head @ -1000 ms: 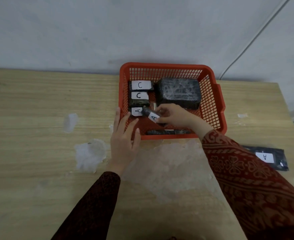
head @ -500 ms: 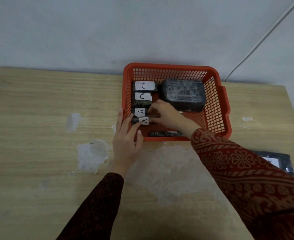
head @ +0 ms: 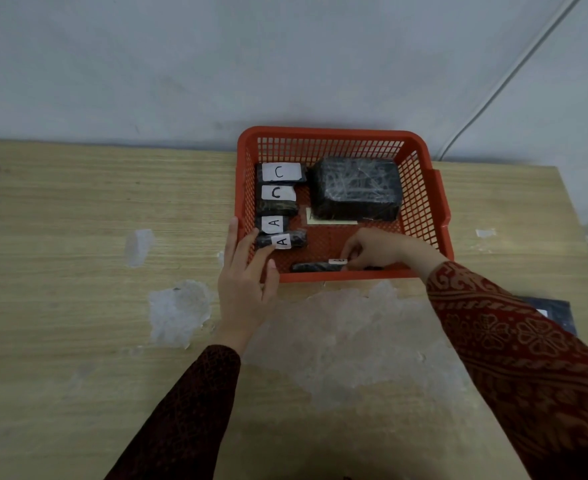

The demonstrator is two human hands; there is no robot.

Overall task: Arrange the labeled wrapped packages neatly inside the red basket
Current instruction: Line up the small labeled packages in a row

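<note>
Sitting on the pale wooden worktop (head: 78, 209) against the grey wall, the red plastic mesh basket (head: 424, 199) is holding several dark wrapped packages. Along the basket's left wall four small ones are lining up in a column: two labelled C, the far C package (head: 280, 172) and the near C package (head: 278, 199) touching it, then the first A package (head: 273, 223) and the second A package (head: 282, 240) closest to the person. Filling the basket's far right part, a large black block wrapped in clear film (head: 356, 188) is lying over a pale slip of paper (head: 330, 220). Against the basket's near wall a thin dark flat package (head: 316, 266) is lying with a small white label whose letter is too small to read. The right hand (head: 375, 249), in a red patterned sleeve, is reaching inside the basket and pinching that thin package at its labelled end with curled fingers. The left hand (head: 247, 282) is resting spread open at the basket's near left corner, holding nothing, its fingertips lying over the rim just beside the second A package. Right of the basket, on the worktop, another dark flat package (head: 559, 315) is partly hidden behind the right sleeve.
</note>
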